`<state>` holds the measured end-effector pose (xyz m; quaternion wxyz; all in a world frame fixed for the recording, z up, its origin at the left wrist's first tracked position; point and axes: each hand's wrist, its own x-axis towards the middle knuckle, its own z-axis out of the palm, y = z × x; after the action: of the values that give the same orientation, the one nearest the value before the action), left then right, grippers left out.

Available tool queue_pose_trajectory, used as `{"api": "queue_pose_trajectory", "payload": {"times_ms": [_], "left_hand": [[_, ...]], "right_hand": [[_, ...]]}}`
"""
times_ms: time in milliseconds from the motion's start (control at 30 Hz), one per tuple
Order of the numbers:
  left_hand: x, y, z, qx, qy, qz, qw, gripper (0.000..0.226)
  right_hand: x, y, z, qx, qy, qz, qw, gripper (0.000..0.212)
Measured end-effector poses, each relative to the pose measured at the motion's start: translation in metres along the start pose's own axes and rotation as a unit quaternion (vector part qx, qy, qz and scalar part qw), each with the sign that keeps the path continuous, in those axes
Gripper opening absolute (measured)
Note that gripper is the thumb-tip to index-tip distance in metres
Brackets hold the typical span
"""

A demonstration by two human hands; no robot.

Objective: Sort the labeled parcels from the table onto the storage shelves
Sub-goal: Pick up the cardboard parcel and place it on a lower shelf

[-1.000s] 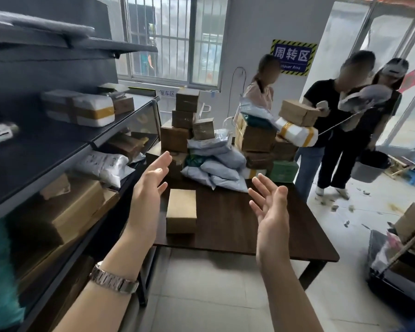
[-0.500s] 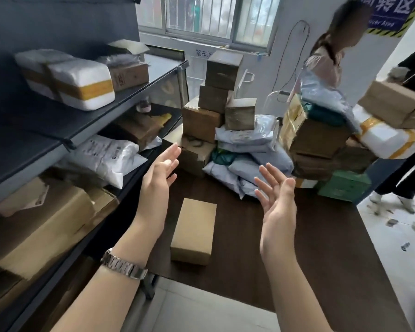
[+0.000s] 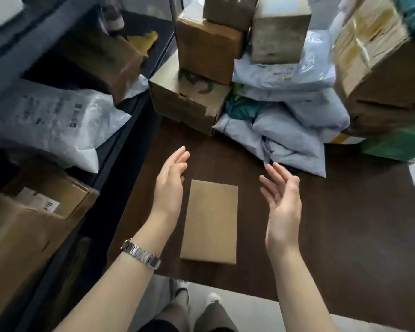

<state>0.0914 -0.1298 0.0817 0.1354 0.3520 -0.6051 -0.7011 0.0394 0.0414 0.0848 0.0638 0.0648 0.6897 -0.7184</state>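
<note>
A flat brown cardboard parcel (image 3: pixel 210 221) lies alone on the dark wooden table (image 3: pixel 345 224), near its front edge. My left hand (image 3: pixel 169 185), with a metal watch on the wrist, hovers open just left of the parcel. My right hand (image 3: pixel 283 207) is open on the parcel's right side, palm turned inward. Neither hand touches it. Behind it, stacked cardboard boxes (image 3: pixel 206 49) and grey plastic mailer bags (image 3: pixel 290 125) fill the table's far side.
Dark storage shelves (image 3: pixel 120 130) run along the left, holding a white mailer bag (image 3: pixel 55 121) and brown boxes (image 3: pixel 29 226). Larger cartons (image 3: pixel 379 65) and a green box (image 3: pixel 393 147) crowd the table's far right. My feet show below the table edge.
The view has dropped and closed in on the table. Both hands have come down to either side of the flat brown parcel. The people at the back are out of view.
</note>
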Motion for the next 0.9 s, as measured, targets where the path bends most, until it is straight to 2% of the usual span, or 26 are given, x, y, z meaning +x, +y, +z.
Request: {"api": "queue_pose_trajectory", "payload": {"times_ms": [267,400,567,767,900], "left_hand": [[0.053,-0.060,-0.001,0.024,0.021,-0.101,0.994,0.048],[0.064,-0.090,0.001,0.040,0.023,-0.141,0.989,0.046],[0.059,-0.120,0.007,0.088,-0.006,-0.194,0.977,0.043],[0.053,-0.121,0.014,0.110,-0.007,-0.238,0.965,0.046],[0.058,-0.090,0.022,0.129,-0.027,-0.202,0.970,0.049]], "right_hand": [[0.033,0.051,0.010,-0.040,0.027,0.072,0.996,0.046],[0.043,0.080,0.011,-0.083,0.007,0.100,0.992,0.044],[0.040,0.119,0.018,-0.130,-0.031,0.183,0.974,0.044],[0.037,0.124,0.021,-0.099,-0.046,0.225,0.968,0.048],[0.044,0.106,0.023,-0.102,-0.040,0.240,0.965,0.049]]}}
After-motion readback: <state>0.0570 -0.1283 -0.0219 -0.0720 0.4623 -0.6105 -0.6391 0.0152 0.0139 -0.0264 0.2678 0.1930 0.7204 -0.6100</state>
